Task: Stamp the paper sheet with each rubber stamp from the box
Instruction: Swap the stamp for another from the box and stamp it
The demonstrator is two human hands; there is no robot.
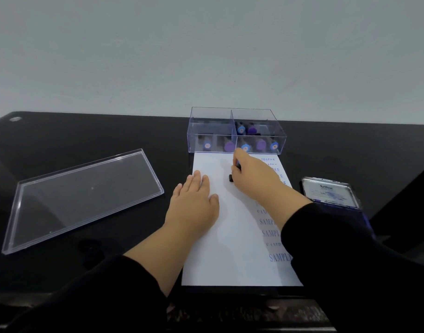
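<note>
R hand (250,174) grips small stamp (231,177) on paper sheet (232,248) at 6 o'clock of box (236,131), L hand (194,200) flat, pinning it; stamp likely light, rigid, best held by handle.

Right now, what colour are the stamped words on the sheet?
Blue on the white paper sheet, best seen in the head view.

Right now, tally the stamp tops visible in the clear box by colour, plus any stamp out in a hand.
Blue-topped stamps in the clear box: 4, e.g.
Purple-topped stamps in the box: 3, e.g.
Stamp in hand, gripped by the right hand on the paper sheet: 1
Total: 8
Box walls reflect, so some tops may be hidden or doubled.
</note>
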